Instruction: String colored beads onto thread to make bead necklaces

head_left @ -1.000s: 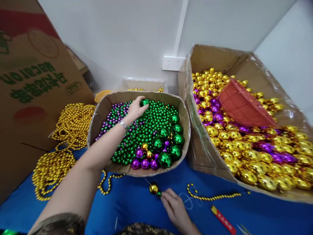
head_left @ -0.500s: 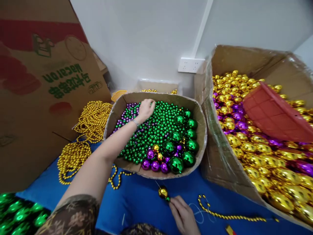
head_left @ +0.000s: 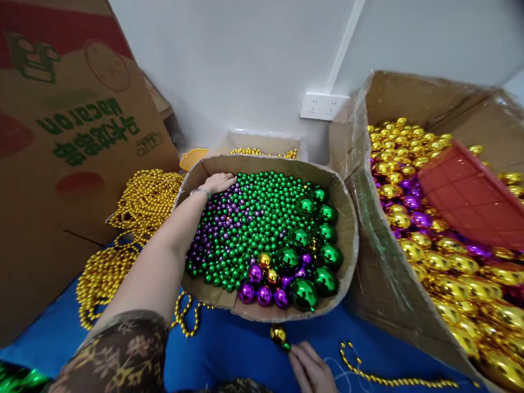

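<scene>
My left hand (head_left: pixel 220 183) reaches into a low cardboard box (head_left: pixel 347 262), at its far left corner. Its fingers lie stretched out over small purple beads (head_left: pixel 235 210) and green beads (head_left: pixel 270 207); what is under the palm is hidden. In front of the box, my right hand (head_left: pixel 310 367) is closed by the end of a short beaded string (head_left: pixel 278 334) with a gold ball and a small green bead. Large shiny green balls (head_left: pixel 305 293) fill the box's right side, with purple balls (head_left: pixel 264 295) and a few gold ones at the near edge.
A tall carton (head_left: pixel 73 131) stands at left, beside piled gold bead strands (head_left: pixel 143 196). To the right, a bigger box (head_left: pixel 360 202) holds gold and purple balls and a red basket (head_left: pixel 470 196). A gold bead string (head_left: pixel 393 380) and clear thread lie on the blue surface (head_left: pixel 216 349).
My left hand has moved left across the beads to the box's far left corner, and its fingers have straightened. My right hand keeps its hold. The view has shifted slightly.
</scene>
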### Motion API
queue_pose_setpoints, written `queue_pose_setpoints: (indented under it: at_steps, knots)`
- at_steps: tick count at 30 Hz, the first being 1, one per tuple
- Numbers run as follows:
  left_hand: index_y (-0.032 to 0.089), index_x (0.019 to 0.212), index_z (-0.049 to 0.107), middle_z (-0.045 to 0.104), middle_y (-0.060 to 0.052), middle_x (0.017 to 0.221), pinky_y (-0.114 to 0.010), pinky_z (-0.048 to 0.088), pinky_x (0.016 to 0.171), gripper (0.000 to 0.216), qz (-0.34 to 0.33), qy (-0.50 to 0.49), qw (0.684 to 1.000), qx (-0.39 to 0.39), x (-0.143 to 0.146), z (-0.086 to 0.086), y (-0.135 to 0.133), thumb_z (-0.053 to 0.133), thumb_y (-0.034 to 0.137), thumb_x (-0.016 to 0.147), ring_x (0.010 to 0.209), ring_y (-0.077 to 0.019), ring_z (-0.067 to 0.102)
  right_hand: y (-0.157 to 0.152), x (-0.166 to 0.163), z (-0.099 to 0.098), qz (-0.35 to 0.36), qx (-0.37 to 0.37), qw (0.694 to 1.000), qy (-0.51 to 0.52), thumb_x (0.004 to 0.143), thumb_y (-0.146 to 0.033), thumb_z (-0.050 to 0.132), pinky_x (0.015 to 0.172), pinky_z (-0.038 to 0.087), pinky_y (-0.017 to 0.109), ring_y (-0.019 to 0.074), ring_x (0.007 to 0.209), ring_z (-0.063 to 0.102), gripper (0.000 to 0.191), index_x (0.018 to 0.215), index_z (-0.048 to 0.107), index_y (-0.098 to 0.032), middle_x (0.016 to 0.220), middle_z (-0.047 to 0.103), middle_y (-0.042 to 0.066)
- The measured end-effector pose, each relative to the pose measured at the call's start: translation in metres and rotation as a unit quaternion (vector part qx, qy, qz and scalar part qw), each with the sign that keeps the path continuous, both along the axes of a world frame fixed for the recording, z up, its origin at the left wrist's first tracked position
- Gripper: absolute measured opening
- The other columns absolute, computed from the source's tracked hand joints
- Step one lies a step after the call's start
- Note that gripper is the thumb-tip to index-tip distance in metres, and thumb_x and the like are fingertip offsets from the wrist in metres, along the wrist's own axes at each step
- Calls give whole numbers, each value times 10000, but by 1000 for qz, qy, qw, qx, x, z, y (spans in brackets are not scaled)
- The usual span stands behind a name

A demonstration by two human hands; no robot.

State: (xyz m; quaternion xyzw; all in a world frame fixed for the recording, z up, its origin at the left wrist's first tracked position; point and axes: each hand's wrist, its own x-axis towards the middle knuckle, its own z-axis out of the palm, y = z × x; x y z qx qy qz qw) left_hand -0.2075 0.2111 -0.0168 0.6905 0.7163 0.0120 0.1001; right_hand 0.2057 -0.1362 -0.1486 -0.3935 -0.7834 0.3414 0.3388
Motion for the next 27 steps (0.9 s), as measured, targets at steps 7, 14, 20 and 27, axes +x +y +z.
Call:
queue_pose_setpoints:
  at_steps: [7, 14, 20, 27]
  knots:
    - [246, 1306, 555, 548, -15, 1391, -283, 355, 1050, 571, -44, -21, 997, -64, -2, 10, -40, 268, 548, 916, 1244, -222, 523, -2, 1, 0, 8, -6, 1000, -1, 993, -283, 409, 657, 533, 182, 137, 706, 662, 265, 1077, 652, -219, 809, 656, 60]
    - [276, 1232, 627, 614, -23, 1317, -292, 375, 1020, 536, -85, -30, 990, -112, 11, 21, -113, 380, 586, 872, 1178, -233, 578, -3, 3, 0, 19, -4, 1000, -1, 985, -282, 425, 671, 542, 193, 149, 729, 673, 260, 1071, 661, -214, 828, 665, 70]
    - [319, 1174, 661, 674, -17, 1215, -273, 410, 938, 518, -97, -52, 983, -148, 12, 45, -127, 535, 635, 784, 1080, -236, 626, -3, 4, 0, 25, -1, 1000, 13, 984, -281, 427, 679, 547, 189, 147, 732, 677, 258, 1081, 657, -217, 836, 668, 70]
    - [122, 1240, 584, 597, -172, 1229, -375, 368, 1008, 512, 19, 119, 993, 3, -6, 43, -57, 380, 464, 919, 1154, -315, 546, -1, 5, -3, 13, 5, 1000, 3, 983, -301, 429, 666, 551, 182, 144, 722, 680, 252, 1059, 656, -222, 827, 666, 70]
